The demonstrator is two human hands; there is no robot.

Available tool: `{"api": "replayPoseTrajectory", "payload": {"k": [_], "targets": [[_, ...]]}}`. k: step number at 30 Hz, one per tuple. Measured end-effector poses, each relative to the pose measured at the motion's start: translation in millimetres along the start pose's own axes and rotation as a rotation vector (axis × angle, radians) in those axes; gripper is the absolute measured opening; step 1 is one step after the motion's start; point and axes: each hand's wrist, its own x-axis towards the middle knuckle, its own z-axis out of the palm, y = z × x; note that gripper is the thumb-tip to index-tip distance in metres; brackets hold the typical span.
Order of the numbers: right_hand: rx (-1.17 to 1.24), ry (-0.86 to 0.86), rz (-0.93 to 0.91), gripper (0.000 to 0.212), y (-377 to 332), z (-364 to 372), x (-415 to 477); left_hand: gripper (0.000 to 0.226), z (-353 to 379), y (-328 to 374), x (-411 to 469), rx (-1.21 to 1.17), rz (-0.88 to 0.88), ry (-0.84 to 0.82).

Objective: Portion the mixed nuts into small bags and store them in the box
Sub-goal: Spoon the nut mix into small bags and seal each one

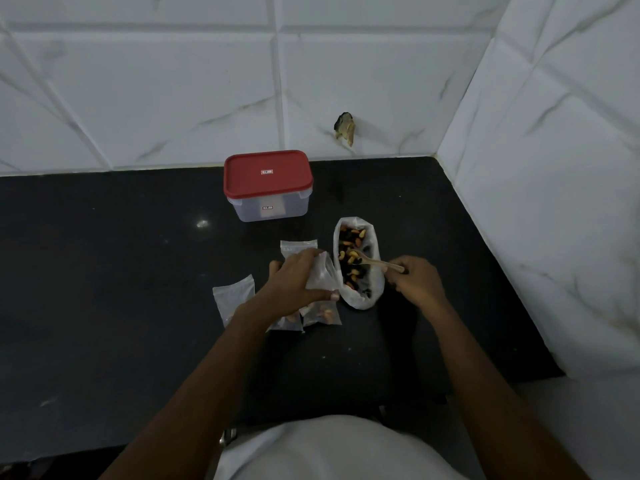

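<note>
Box point(268, 188) labels cannot be read. The left hand point(294, 282) is clamped on a clear bag point(321, 274). The right hand point(417, 280), at 3 o'clock, is clamped on a spoon point(372, 262) in tan-and-black nuts point(350, 241).

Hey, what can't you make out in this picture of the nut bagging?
Head view only.
Filled small bags: partly under the left hand, count unclear.
Box contents: red lid shut, walls cloudy.
Lid label: too small.
Dark thing on the wall: too blurred to identify.

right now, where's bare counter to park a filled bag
The widest bare countertop lies left of the box and the empty small bag. A smaller strip runs between the nut bag and the right wall. It is crowded at the centre, where the left hand and filled bags cluster.
</note>
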Motion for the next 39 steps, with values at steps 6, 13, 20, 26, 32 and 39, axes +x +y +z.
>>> {"api": "replayPoseTrajectory", "payload": {"k": [6, 13, 20, 26, 32, 39], "targets": [[0.304, 0.095, 0.015, 0.017, -13, 4, 3, 0.091, 3, 2, 2, -0.028, -0.003, 0.014], [0.139, 0.173, -0.030, 0.025, -21, 9, 12, 0.074, 1, -9, 7, 0.055, 0.063, 0.059], [0.052, 0.247, 0.029, 0.022, -9, 6, 13, 0.066, 0, -6, 21, 0.180, 0.059, -0.123], [0.224, 0.233, 0.091, 0.022, -8, 18, 11, 0.067, 9, -5, 27, 0.105, 0.016, -0.163], [0.391, 0.178, 0.107, 0.024, -8, 26, 9, 0.070, 12, -9, 30, 0.064, 0.007, -0.165], [0.499, 0.230, 0.116, 0.023, -6, 12, 16, 0.067, 3, -4, 33, -0.015, -0.016, -0.108]]}}
